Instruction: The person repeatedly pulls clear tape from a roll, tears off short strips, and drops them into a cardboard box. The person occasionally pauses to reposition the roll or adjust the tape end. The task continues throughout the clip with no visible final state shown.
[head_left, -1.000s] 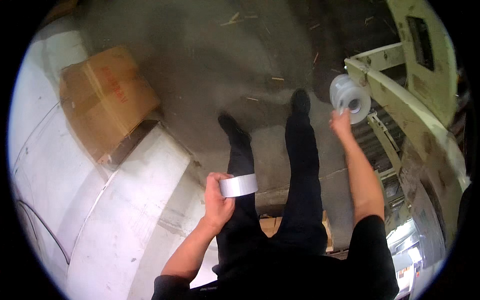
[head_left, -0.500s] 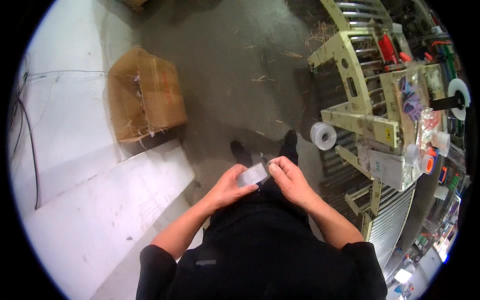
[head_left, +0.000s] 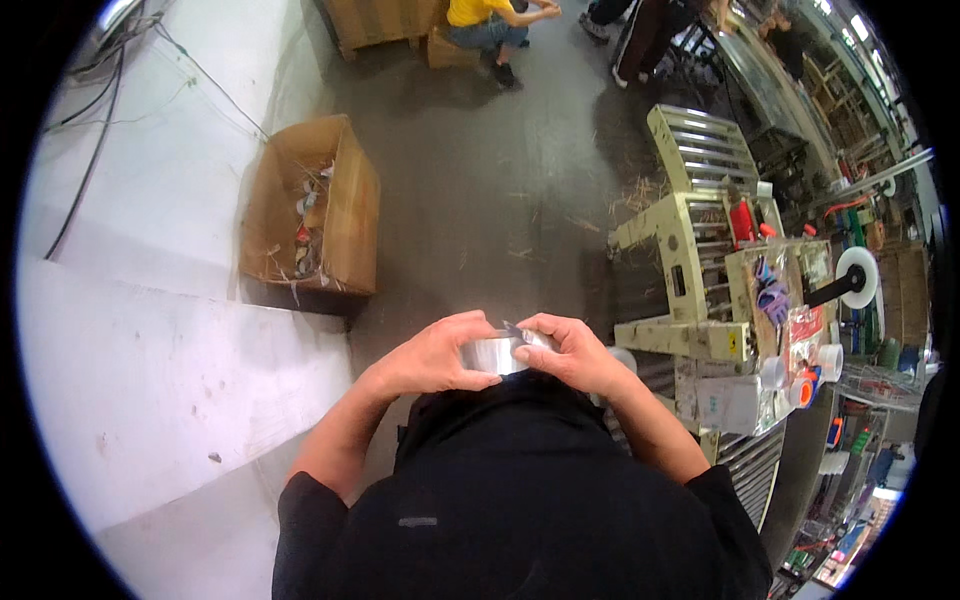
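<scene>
In front of my waist, my left hand [head_left: 445, 352] is closed around a shiny, silvery-clear roll of tape [head_left: 488, 354], thumb below and fingers above. My right hand [head_left: 568, 352] is closed at the roll's right side, its thumb pressed near the edge. A small dark pointed tool [head_left: 511, 328] sticks out from the right fingers over the roll's top edge; its kind is not clear and most of it is hidden.
An open cardboard box [head_left: 352, 215] with scraps stands by the white wall [head_left: 200, 370]. On the right is a cream roller conveyor [head_left: 690, 260] carrying gloves [head_left: 772, 302] and tape rolls [head_left: 830, 358]. Farther off, a person in a yellow top [head_left: 478, 12] sits; other people stand nearby.
The view has tilted up, bringing people at the far end into sight. My hands have come closer together, and the roll has turned more level between them.
</scene>
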